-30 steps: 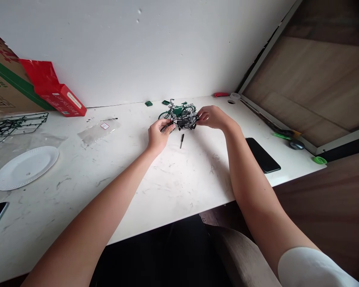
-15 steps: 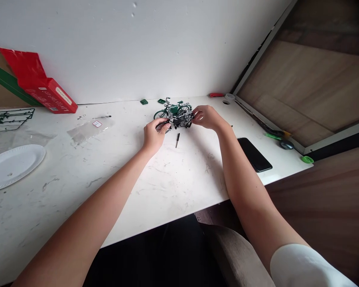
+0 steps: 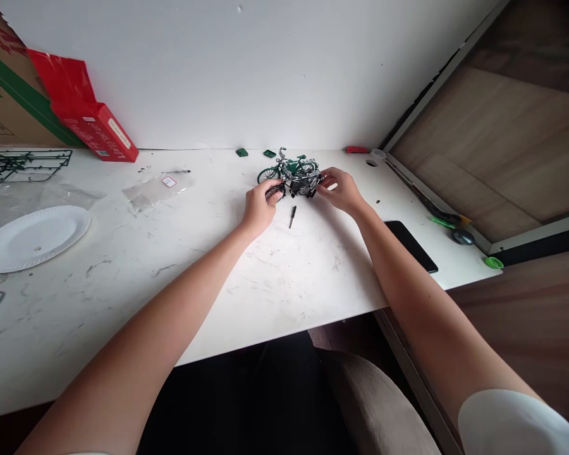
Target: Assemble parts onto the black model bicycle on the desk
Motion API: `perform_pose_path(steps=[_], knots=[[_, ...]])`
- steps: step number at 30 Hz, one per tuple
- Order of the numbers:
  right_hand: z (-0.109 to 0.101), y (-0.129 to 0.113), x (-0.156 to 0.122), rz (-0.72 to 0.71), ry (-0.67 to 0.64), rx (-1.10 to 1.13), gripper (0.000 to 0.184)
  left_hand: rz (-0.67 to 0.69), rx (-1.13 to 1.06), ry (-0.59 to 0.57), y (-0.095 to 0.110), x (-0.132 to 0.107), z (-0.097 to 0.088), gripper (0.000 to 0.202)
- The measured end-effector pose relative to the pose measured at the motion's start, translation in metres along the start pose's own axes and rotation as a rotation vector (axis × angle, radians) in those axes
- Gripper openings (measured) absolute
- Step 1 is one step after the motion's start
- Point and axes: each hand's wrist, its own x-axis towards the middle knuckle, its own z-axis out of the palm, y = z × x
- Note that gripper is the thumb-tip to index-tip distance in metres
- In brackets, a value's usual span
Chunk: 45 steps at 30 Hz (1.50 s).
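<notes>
Between my hands is a small black model bicycle (image 3: 301,184), at the middle of the white table. My left hand (image 3: 262,205) is closed on its front wheel at the left end. At the other end, the fingers of my right hand (image 3: 340,189) pinch the rear part. Right behind it stands a green model bicycle (image 3: 271,173), partly hidden by the black one. A small dark screwdriver (image 3: 293,217) lies on the table just in front of the bicycles.
Two small green pieces (image 3: 242,152) lie near the wall. To the left are a clear plastic bag (image 3: 154,193), a white paper plate (image 3: 38,237), green plastic frames (image 3: 26,165) and a red box (image 3: 109,136). A black phone (image 3: 410,245) lies by my right forearm.
The view has shifted, so everything on the table appears farther right and slightly higher. Both hands keep their hold on the black model bicycle.
</notes>
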Motion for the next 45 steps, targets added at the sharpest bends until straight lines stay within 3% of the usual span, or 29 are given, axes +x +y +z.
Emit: perform_pose_path(steps=[6, 15, 27, 33, 40, 45], knots=[[0.014, 0.017, -0.01, 0.093, 0.126, 0.191, 0.036, 0.012, 0.004, -0.029, 0.0, -0.001, 0.001, 0.03], [0.016, 0.017, -0.012, 0.126, 0.115, 0.349, 0.049, 0.035, 0.004, -0.048, 0.001, -0.003, 0.001, 0.036], [0.008, 0.017, -0.016, 0.147, 0.175, 0.234, 0.034, -0.018, -0.057, -0.085, -0.007, 0.0, 0.007, 0.043], [0.007, 0.021, -0.017, 0.132, 0.193, 0.233, 0.034, 0.015, 0.015, -0.099, -0.009, 0.002, 0.006, 0.025], [0.004, 0.022, -0.019, 0.132, 0.187, 0.228, 0.037, 0.003, 0.039, -0.051, -0.007, 0.001, 0.004, 0.023], [0.0, 0.02, -0.021, 0.15, 0.165, 0.224, 0.041, 0.002, 0.06, -0.085, -0.004, 0.0, 0.006, 0.02]])
